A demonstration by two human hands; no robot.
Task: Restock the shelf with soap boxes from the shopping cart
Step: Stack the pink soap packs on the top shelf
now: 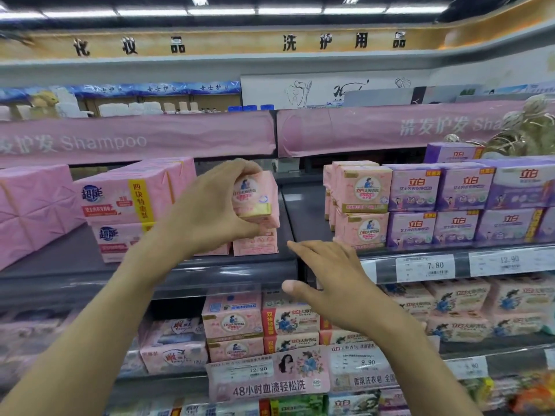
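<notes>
The pink soap box (256,196) is over the upper shelf (60,256), directly above another pink box (255,245) and just beside the large pink packs (126,202). The left hand (210,211) grips it, fingers (240,167) curled over its top. The right hand (333,283) hovers lower, near the shelf edge, with straight fingers and holding nothing.
</notes>
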